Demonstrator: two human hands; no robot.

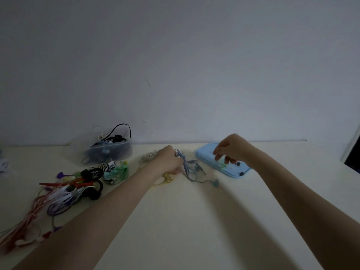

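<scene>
Tangled blue-grey cord [187, 168], bunched at its far end (gripped there), trailing nearer across the table [194, 221] to a teal end piece [215, 183]. Just right, flat pale blue lid [204, 155] bearing a blurred green bit [222, 165].

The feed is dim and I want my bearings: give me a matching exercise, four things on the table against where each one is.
1. blue-grey cord
2. light blue lid
3. clear tub
4. red cables

A. below the right hand
B. back left, by the wall
C. near left of the table
D. in the left hand grip

Pairs: 1-D, 2-A, 3-B, 4-C.
</scene>
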